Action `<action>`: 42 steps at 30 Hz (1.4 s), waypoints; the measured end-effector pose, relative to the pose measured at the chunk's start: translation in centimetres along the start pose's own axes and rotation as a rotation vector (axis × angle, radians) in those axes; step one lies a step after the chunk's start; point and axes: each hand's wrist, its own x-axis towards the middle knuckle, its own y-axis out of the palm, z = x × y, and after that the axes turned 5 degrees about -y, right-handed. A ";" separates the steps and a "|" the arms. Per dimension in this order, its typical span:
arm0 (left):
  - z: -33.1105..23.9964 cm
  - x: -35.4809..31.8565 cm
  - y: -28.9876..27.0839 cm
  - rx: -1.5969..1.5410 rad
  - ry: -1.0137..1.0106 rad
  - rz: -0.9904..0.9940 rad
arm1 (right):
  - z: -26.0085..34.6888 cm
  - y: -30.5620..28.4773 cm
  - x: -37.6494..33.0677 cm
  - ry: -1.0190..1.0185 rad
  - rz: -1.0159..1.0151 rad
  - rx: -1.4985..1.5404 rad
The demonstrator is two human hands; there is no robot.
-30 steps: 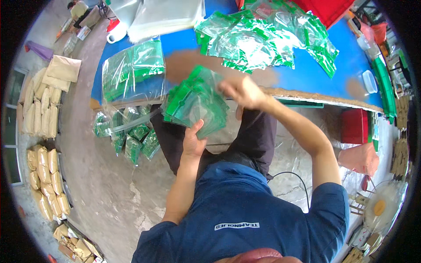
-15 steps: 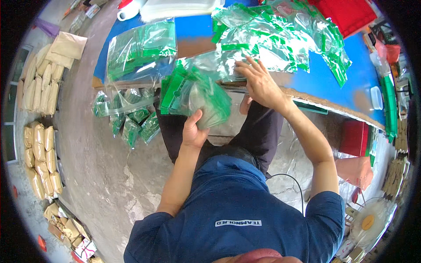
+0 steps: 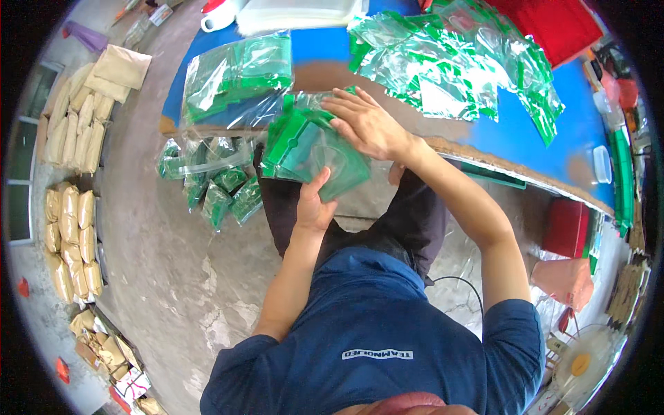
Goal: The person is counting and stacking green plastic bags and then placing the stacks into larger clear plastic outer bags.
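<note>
My left hand (image 3: 317,206) grips the near edge of a stack of clear plastic bags with green borders (image 3: 319,155), its thumb on top. The stack is held over my lap at the table's front edge, its bags slightly fanned. My right hand (image 3: 368,126) lies over the far right part of the stack, fingers stretched out; what is under its palm is hidden. Beyond it, a loose spread of similar shiny green-and-clear bags (image 3: 449,69) covers the table. To the left, a large clear bag holding green-edged bags (image 3: 238,76) rests near the table's front edge.
The blue table (image 3: 515,124) has a worn brown front edge. Several filled green packets (image 3: 216,200) are below its left side. Stacked tan packages (image 3: 72,235) line the far left. A fan (image 3: 579,363) and a pink bin (image 3: 564,280) stand on the right.
My right hand has drawn back from the spread on the table onto the stack, and bags at the spread's near left side have come away with it. My left hand keeps its grip.
</note>
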 end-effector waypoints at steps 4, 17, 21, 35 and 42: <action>0.2 0.4 -0.5 0.002 -0.014 0.034 | 0.2 -1.5 -1.8 0.053 0.080 -0.129; -0.2 -0.4 -0.3 0.101 -0.047 0.077 | -0.3 -5.1 -4.8 0.460 0.087 0.561; 0.1 0.1 -0.6 0.233 -0.020 0.130 | -7.8 -4.7 -3.0 0.283 -0.015 -0.318; 0.1 0.9 -2.3 0.010 -0.088 0.056 | -1.0 -5.7 -8.1 0.685 -0.121 -0.547; -1.5 0.3 -1.7 0.232 -0.098 0.184 | 2.6 -3.6 -8.7 0.252 -0.127 0.228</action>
